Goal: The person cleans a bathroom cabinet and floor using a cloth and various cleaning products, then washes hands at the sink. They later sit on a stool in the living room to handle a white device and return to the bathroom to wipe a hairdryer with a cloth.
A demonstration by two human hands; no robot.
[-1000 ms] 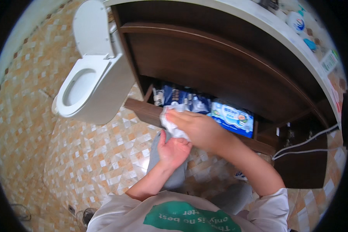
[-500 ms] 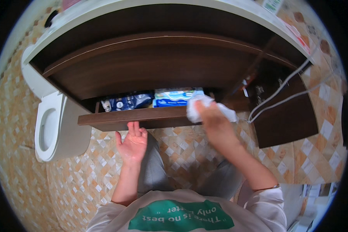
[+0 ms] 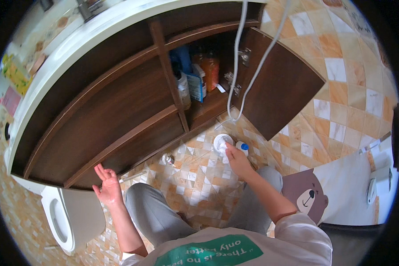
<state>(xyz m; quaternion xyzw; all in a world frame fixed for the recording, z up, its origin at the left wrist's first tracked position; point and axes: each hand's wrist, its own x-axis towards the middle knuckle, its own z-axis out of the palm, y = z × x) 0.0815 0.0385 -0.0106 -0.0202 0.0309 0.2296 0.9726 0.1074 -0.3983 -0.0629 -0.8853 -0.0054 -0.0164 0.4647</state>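
Observation:
My left hand (image 3: 107, 185) is open, palm up with fingers apart, its fingertips at the lower edge of the closed dark brown drawer (image 3: 137, 153). My right hand (image 3: 238, 162) is closed on a crumpled white cloth (image 3: 224, 146), low over the tiled floor. The cloth overlaps a round white object (image 3: 217, 141), whose kind I cannot make out. Right beside it stands a small white bottle with a blue cap (image 3: 243, 147).
A cabinet door (image 3: 283, 84) hangs open at the right, and several bottles (image 3: 208, 73) stand inside. White cables (image 3: 252, 84) loop down in front of it. A toilet (image 3: 60, 219) stands at the left. A small metallic object (image 3: 167, 158) lies on the floor.
The drawer with the packs in it has gone from open to closed. My right hand has moved from the drawer down to the floor with the cloth. The view has turned right.

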